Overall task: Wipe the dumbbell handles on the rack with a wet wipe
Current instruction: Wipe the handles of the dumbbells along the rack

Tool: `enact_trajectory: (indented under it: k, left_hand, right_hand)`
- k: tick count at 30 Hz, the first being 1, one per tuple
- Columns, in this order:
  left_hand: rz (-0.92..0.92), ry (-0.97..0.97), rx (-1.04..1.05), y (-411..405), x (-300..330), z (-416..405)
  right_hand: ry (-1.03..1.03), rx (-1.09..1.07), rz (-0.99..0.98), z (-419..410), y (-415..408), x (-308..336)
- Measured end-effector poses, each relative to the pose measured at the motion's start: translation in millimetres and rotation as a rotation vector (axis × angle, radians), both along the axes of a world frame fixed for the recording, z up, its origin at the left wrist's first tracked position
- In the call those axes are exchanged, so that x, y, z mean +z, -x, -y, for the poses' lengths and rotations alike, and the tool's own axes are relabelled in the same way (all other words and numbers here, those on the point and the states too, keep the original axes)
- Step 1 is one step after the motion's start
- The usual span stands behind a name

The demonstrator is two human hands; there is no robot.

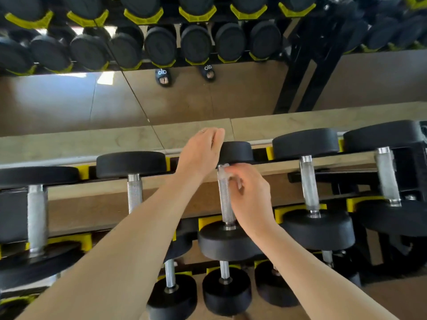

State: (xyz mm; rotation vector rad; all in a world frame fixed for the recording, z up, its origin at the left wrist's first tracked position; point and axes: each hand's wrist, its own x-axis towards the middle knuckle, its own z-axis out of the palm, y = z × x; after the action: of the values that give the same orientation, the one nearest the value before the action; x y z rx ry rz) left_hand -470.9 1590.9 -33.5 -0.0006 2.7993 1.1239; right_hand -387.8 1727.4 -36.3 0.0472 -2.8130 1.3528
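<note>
Top rack tier shows 5 dumbbells; the middle dumbbell is in use — left hand rests fingers on its far head; right hand pinches 1 wet wipe vs the handle top, grip clamped; approx 3 smaller dumbbells lower down.

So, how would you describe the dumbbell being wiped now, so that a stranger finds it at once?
Look at the top row of the rack, in front of the mirror. The dumbbell is the middle one of five and has the smallest black ends. Only it has hands on it: the left hand rests on its far end, and the right hand holds a wipe on its handle.
</note>
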Motion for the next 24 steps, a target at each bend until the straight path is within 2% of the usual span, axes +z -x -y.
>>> enact_trajectory:
  k: [2, 8, 10, 13, 16, 19, 24]
  left_hand:
    - [0.042, 0.041, 0.061, 4.6, -9.3, -10.1]
    - [-0.066, 0.03, 0.306, -0.7, -21.1, -22.5]
    - [-0.074, 0.059, 0.299, -0.5, -26.1, -20.6]
    - [-0.079, 0.252, 0.198, -0.7, -28.6, -16.5]
    - [-0.113, 0.275, 0.214, -0.2, -32.0, -15.9]
    - [-0.117, 0.165, 0.266, -0.2, -29.1, -17.8]
    - [-0.226, 0.203, 0.17, -5.8, -23.6, -19.5]
  right_hand:
    - [-0.061, 0.12, -0.072, -2.7, 1.2, -11.4]
    - [-0.259, 0.267, -0.052, 3.8, -4.2, -34.7]
    - [-0.415, 0.303, -0.07, 3.7, -8.5, -38.0]
    - [-0.538, 0.319, -0.053, 2.0, -11.8, -44.6]
    - [-0.513, 0.304, -0.053, 3.6, -14.3, -47.7]
    - [-0.412, 0.265, -0.05, 3.3, -15.2, -47.8]
    - [-0.225, 0.209, -0.014, 3.0, -16.0, -49.3]
